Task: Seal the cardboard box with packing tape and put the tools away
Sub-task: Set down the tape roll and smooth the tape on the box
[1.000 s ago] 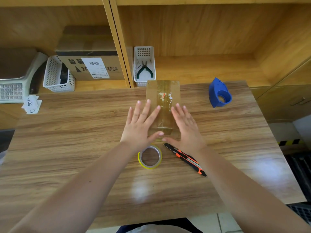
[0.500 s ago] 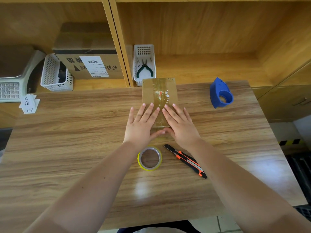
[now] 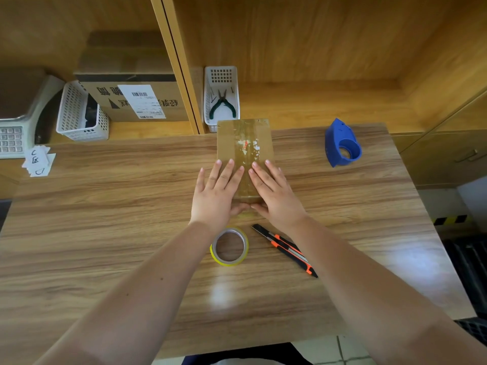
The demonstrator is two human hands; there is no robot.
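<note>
A small brown cardboard box (image 3: 243, 139) stands at the table's far middle, with a strip of clear tape along its top. My left hand (image 3: 218, 192) and my right hand (image 3: 275, 192) lie flat, side by side, on the box's near half, fingers spread, thumbs meeting at its near edge. A roll of tape (image 3: 229, 246) with a yellow rim lies just behind my left wrist. A black and orange utility knife (image 3: 286, 245) lies beside it, partly under my right forearm. A blue tape dispenser (image 3: 341, 144) stands at the right.
A white basket (image 3: 222, 77) holding green-handled pliers (image 3: 223, 104) sits on the shelf behind the box. Left of it are a large cardboard carton (image 3: 137, 98), another white basket (image 3: 79, 114), a weighing scale (image 3: 13, 127) and paper slips (image 3: 38, 160).
Both hands have slid inward and a little nearer along the box top, from its sides to lying close together over the taped middle.
</note>
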